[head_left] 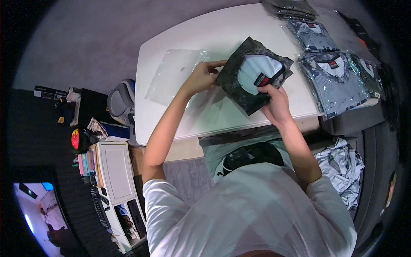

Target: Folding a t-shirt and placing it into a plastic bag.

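A folded dark camouflage shirt (239,85) is held up above the white table, its pale inner neck and a black and red label facing up. My right hand (277,105) grips its near right edge, thumb on top by the label and fingers beneath. At the shirt's left edge, my left hand (201,80) is closed with thumb and fingers against the cloth; part of its fingertips is hidden. Flat on the table, partly behind my left forearm, lies a clear plastic bag (168,73).
Several bagged folded shirts (340,85) lie at the table's right side, with a darker stack (291,9) at the far edge. A grey chair (121,98) and a white cabinet (116,171) stand left. Crumpled silvery material (341,169) sits low on the right.
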Tool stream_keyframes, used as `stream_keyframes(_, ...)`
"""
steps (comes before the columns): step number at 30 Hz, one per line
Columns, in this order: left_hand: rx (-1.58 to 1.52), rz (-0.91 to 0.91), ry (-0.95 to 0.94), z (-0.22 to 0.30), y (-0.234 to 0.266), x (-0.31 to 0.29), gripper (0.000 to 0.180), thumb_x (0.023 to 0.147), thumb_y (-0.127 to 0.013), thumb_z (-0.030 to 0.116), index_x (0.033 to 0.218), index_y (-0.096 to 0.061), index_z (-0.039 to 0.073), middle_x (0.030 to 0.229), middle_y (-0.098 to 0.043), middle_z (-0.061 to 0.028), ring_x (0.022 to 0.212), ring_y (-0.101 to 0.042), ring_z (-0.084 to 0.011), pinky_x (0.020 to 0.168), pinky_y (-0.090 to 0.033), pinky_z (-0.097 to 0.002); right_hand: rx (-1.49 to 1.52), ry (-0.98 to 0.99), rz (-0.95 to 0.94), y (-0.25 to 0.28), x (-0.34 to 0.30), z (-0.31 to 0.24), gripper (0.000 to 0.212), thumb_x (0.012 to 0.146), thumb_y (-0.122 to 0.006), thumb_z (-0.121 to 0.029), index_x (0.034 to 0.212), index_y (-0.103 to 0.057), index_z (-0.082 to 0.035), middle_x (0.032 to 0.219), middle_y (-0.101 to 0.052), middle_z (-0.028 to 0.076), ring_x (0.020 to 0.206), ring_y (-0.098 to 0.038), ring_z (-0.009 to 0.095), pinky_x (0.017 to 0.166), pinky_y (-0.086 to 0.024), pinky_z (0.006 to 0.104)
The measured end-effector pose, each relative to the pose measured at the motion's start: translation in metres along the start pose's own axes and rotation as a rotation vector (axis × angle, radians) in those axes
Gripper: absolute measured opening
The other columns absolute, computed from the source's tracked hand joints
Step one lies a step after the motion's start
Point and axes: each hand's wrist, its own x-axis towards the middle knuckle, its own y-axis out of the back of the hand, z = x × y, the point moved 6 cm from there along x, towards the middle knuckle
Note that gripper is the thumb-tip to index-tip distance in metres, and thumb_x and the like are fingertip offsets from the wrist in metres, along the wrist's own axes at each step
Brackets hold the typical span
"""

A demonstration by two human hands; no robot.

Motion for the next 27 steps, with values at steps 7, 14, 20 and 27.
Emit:
stream_keyframes(7, 0.165, 0.007, 0.028, 0.012, 0.011, -0.01, 0.057, 0.086, -0.058, -0.002, 0.142, -0.057, 0.006, 0.112, -0.069, -0.0108, 0.089, -0.064, -0.0117, 0.075, -0.061, -0.0297, -0.089, -0.045, 0.035, 0.018, 0.006, 0.009, 0.035, 0.087, -0.054, 0.005, 0.122, -0.054, 0.001, 0.114, -0.063, 0.011, 0.104, -0.065, 0.024, 0.091, -0.055, 0.0404)
stream_keyframes(14, 0.241, 0.046, -0.028, 0.029, 0.004, -0.011, 0.058, 0.083, -0.06, -0.002, 0.141, -0.057, 0.003, 0.132, -0.065, -0.0117, 0.092, -0.066, -0.0139, 0.074, -0.062, -0.0304, -0.148, -0.072, 0.045, 0.018, 0.0, 0.011, 0.039, 0.086, -0.053, 0.007, 0.124, -0.053, -0.001, 0.116, -0.063, 0.01, 0.109, -0.062, 0.025, 0.094, -0.053, 0.0411)
stream_keyframes(20, 0.363, 0.046, -0.18, 0.043, -0.005, -0.013, 0.058, 0.084, -0.059, -0.003, 0.142, -0.055, 0.0, 0.138, -0.061, -0.013, 0.095, -0.066, -0.0158, 0.074, -0.061, -0.0318, 0.042, 0.078, 0.046, 0.001, -0.014, -0.004, 0.035, 0.086, -0.056, 0.006, 0.121, -0.054, -0.002, 0.113, -0.062, 0.008, 0.103, -0.063, 0.021, 0.088, -0.053, 0.0347)
stream_keyframes(27, 0.22, 0.038, -0.094, 0.042, -0.01, -0.012, 0.059, 0.085, -0.058, -0.003, 0.144, -0.052, 0.0, 0.14, -0.06, -0.0135, 0.096, -0.066, -0.0164, 0.075, -0.062, -0.0319, 0.057, 0.057, 0.063, 0.015, -0.002, 0.006, 0.035, 0.086, -0.056, 0.005, 0.121, -0.055, -0.004, 0.109, -0.062, 0.007, 0.103, -0.062, 0.021, 0.091, -0.051, 0.0364)
